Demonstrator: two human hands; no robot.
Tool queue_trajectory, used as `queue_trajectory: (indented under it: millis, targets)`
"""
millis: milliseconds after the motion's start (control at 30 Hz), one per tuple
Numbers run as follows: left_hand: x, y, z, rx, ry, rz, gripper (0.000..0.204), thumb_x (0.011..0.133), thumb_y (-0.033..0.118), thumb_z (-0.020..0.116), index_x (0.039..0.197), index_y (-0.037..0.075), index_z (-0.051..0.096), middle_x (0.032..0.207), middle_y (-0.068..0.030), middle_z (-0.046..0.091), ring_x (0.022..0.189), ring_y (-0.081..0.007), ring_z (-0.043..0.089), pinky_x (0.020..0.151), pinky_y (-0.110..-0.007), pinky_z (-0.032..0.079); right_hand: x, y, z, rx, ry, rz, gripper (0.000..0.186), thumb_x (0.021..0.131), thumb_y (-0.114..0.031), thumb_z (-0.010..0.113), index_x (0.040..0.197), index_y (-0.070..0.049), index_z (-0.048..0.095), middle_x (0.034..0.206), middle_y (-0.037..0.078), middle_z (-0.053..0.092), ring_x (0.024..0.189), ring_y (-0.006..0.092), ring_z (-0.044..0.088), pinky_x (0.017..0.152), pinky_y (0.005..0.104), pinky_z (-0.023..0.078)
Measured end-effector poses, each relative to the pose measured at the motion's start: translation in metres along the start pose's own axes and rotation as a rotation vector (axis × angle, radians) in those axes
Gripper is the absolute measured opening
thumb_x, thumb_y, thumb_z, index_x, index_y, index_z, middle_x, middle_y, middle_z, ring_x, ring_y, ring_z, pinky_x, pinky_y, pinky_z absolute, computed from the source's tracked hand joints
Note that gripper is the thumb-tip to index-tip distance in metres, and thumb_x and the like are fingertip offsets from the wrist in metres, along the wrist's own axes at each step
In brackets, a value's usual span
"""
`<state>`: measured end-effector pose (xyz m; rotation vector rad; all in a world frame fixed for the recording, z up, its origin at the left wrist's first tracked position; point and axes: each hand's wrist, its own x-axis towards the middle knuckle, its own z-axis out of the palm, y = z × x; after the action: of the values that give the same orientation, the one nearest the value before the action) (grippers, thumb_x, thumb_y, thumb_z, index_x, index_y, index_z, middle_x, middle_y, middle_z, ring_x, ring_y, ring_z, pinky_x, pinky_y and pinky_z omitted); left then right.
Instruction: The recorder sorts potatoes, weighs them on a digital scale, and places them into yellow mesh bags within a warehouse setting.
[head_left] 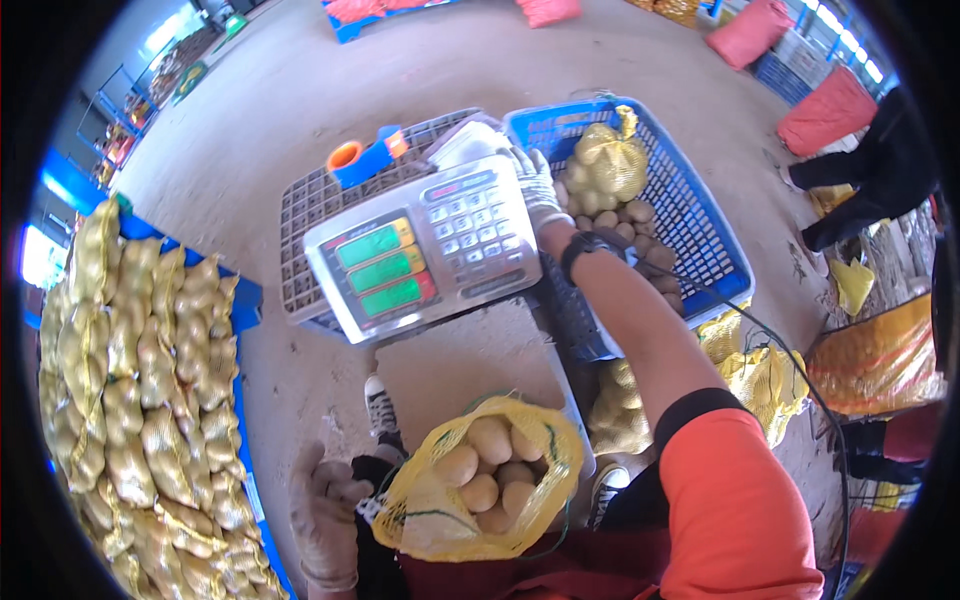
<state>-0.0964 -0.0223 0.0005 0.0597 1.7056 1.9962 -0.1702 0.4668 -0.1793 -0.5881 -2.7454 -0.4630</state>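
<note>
An open yellow mesh bag [553,437] of potatoes [489,439] stands on the platform [465,362] of a weighing scale. My gloved left hand [325,508] hangs just left of the bag, apart from it, fingers loosely bent and empty. My gloved right hand [535,183] reaches forward, its fingers stretched out along the right edge of the scale's display unit [425,250], beside the blue basket. That unit has lit green screens and a keypad. In the blue basket [690,215] lie loose potatoes [640,235] and a tied yellow mesh bag of potatoes [610,165].
At left, filled mesh bags [150,400] are stacked on a blue pallet. A grey crate [310,210] behind the display carries an orange-and-blue tape dispenser [365,158]. A black cable [770,330] runs at right. More filled bags [620,410] stand below the basket; another person [880,170] stands far right.
</note>
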Motion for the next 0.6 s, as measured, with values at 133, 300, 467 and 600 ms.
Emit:
queue_trajectory:
  millis: [133, 300, 467, 600]
  targets:
    - [-0.001, 0.008, 0.011, -0.012, -0.075, -0.063, 0.054, 0.091, 0.040, 0.053, 0.129, 0.001, 0.045, 0.099, -0.0070, 0.056, 0.083, -0.0185, 0.059, 0.078, -0.031, 0.048, 0.008, -0.002, 0.002, 0.194, -0.122, 0.056, 0.057, 0.090, -0.026, 0.040, 0.144, -0.011, 0.029, 0.153, 0.016, 0.020, 0.141, 0.0327, 0.018, 0.110, 0.0587, 0.010]
    - [0.003, 0.010, 0.017, 0.113, -0.075, -0.162, 0.052, 0.096, 0.038, 0.045, 0.134, 0.002, 0.042, 0.104, -0.0080, 0.055, 0.087, -0.0206, 0.058, 0.081, -0.032, 0.048, -0.020, 0.005, -0.046, 0.140, -0.360, -0.082, 0.060, 0.090, -0.029, 0.041, 0.144, -0.006, 0.030, 0.150, 0.017, 0.027, 0.140, 0.0312, 0.024, 0.110, 0.0597, 0.008]
    - [0.005, 0.013, 0.023, 0.205, -0.095, -0.114, 0.050, 0.097, 0.036, 0.042, 0.133, 0.002, 0.044, 0.099, -0.0072, 0.055, 0.086, -0.0196, 0.057, 0.081, -0.032, 0.047, -0.036, 0.025, -0.035, 0.237, -0.166, -0.129, 0.028, 0.083, -0.029, 0.055, 0.104, -0.010, 0.061, 0.104, 0.006, 0.062, 0.107, 0.0250, 0.056, 0.100, 0.0469, 0.030]
    - [-0.001, 0.010, 0.028, 0.231, -0.107, -0.088, 0.050, 0.097, 0.037, 0.042, 0.133, 0.002, 0.043, 0.101, -0.0070, 0.055, 0.088, -0.0196, 0.056, 0.084, -0.033, 0.045, -0.029, 0.021, -0.043, 0.166, -0.288, -0.032, 0.025, 0.084, -0.025, 0.055, 0.105, -0.015, 0.065, 0.108, 0.008, 0.065, 0.107, 0.0245, 0.058, 0.090, 0.0507, 0.037]
